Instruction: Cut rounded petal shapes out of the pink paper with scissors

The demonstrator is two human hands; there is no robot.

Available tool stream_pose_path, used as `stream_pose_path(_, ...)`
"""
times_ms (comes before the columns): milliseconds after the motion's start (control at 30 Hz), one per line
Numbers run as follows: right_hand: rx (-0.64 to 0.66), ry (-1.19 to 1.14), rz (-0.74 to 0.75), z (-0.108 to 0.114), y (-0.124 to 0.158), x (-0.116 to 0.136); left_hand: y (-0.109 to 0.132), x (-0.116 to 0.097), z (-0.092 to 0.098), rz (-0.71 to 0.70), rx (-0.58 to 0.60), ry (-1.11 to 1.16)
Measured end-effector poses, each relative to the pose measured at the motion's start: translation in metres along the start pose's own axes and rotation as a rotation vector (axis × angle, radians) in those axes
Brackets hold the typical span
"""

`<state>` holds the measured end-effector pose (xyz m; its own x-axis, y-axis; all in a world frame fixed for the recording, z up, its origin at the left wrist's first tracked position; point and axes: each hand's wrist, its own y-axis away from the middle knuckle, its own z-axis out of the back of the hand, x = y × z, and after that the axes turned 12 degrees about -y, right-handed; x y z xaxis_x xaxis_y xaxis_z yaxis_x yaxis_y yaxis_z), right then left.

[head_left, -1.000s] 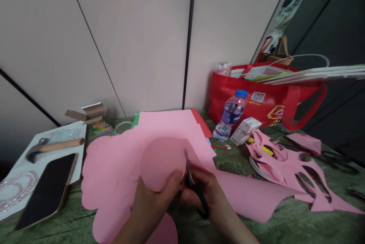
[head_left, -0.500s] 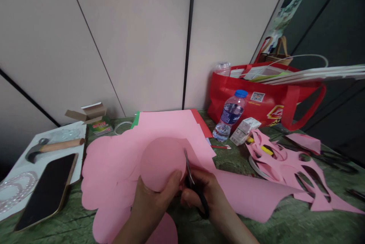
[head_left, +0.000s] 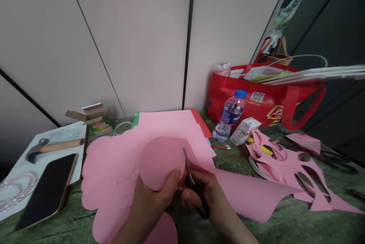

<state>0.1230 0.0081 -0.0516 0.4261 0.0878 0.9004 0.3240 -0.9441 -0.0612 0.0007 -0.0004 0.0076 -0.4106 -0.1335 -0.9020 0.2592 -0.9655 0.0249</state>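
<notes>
A round pink paper disc (head_left: 162, 160) is pinched in my left hand (head_left: 155, 198), thumb on top along its lower right edge. My right hand (head_left: 203, 190) grips black-handled scissors (head_left: 203, 198), whose blades point up along the disc's right edge. The blades look nearly closed. Beneath both hands, pink paper pieces with scalloped, rounded edges (head_left: 105, 171) lie overlapping, and flat pink sheets (head_left: 168, 122) are stacked behind. A curled pink sheet (head_left: 248, 194) lies right of my right hand.
To the left are a hammer (head_left: 59, 145), a phone (head_left: 47, 190), a bead strand (head_left: 17, 190) and an opened small box (head_left: 99, 124). At right stand a water bottle (head_left: 229, 116), a red bag (head_left: 251, 99) and a white carton (head_left: 245, 130), near cut pink scraps (head_left: 291, 171).
The disc and my left hand have shifted very slightly left. My right hand and the scissors stay almost in the same place.
</notes>
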Motion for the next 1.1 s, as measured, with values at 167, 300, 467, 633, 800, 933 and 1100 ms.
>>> stream_pose_path(167, -0.025, -0.001, 0.015, -0.004, 0.002, 0.005, -0.001, 0.000, 0.000, -0.022, 0.006, 0.039)
stream_pose_path(300, -0.021, 0.010, 0.017, -0.005, 0.002, 0.007, -0.002, 0.001, 0.001, -0.027, 0.016, 0.037)
stream_pose_path(467, -0.042, 0.035, -0.017, -0.005, 0.001, 0.008, -0.004, 0.002, 0.002, -0.023, 0.051, 0.054)
stream_pose_path(633, -0.027, 0.001, 0.005, -0.004, 0.001, 0.005, -0.005, 0.003, 0.003, -0.040, 0.041, 0.040)
stream_pose_path(800, -0.002, -0.007, 0.014, -0.001, 0.002, -0.001, -0.008, 0.008, 0.004, -0.088, 0.036, -0.024)
stream_pose_path(933, 0.028, -0.029, 0.005, -0.002, 0.004, -0.002, -0.008, 0.007, 0.001, -0.057, 0.027, -0.021)
stream_pose_path(1100, 0.036, -0.010, 0.008, -0.002, 0.003, 0.005, -0.005, 0.003, 0.001, -0.048, -0.055, -0.001)
